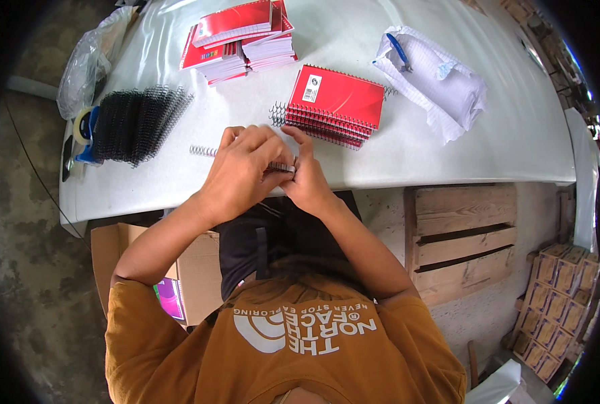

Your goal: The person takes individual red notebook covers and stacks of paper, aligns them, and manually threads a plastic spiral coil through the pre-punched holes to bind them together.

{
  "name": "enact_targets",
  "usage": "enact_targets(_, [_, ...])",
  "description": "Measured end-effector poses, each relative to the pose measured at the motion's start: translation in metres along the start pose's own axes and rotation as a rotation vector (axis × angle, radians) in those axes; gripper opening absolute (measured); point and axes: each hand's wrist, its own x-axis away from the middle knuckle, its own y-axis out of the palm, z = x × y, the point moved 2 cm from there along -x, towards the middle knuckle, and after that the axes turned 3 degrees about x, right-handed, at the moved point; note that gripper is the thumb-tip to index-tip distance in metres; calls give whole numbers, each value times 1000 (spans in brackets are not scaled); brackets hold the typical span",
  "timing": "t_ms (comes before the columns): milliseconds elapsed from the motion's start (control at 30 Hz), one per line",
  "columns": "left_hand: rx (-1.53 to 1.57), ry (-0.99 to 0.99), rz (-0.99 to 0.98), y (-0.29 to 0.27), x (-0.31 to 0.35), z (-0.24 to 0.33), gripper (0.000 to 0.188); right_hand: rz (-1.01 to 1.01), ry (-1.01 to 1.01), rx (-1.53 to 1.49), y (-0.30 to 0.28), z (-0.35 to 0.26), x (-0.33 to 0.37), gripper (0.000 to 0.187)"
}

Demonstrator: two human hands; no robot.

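Observation:
Near the table's front edge, both my hands are closed around a small spiral notebook (284,167), mostly hidden by the fingers. My left hand (242,167) covers its left part, fingers bent over the bound edge. At the notebook's right end, my right hand (308,178) pinches with thumb and fingers. A loose wire coil (202,151) sticks out left of my left hand; I cannot tell whether it joins the notebook. Just beyond my right hand stands a stack of red spiral notebooks (337,97), with coil ends poking out at its sides.
Red-covered pads (236,37) without coils are piled at the back. Many black coils (142,124) lie at left beside a blue tape dispenser (88,135) and plastic bag (91,74). Blue-handled pliers (399,50) rest on crumpled paper (441,87). A cardboard box (202,269) stands below.

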Motion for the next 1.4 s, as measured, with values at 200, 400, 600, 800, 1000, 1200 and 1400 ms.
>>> enact_targets(200, [-131, 113, -162, -14, -9, -1, 24, -16, 94, 74, -3, -5, -3, 69])
enact_targets(400, [-74, 129, -94, -4, -9, 0, 22, -5, 97, 33, -3, -4, -4, 69])
enact_targets(600, [-25, 114, -108, -6, -10, 2, 21, 12, 16, 121, -5, -3, -4, 66])
enact_targets(800, [-354, 264, -2, 3, -8, 5, 16, -31, 56, 116, -6, -6, -6, 63])
enact_targets(1000, [-384, 279, 82, 10, -11, 7, 15, -3, 1, 119, -7, -3, -6, 63])
enact_targets(1200, [-262, 137, -49, -2, -8, -2, 28, -21, 133, 54, -8, -17, -6, 62])
enact_targets(1400, [149, -51, 680, -12, -25, 15, 47, 487, -235, 37, -32, -38, -7, 48])
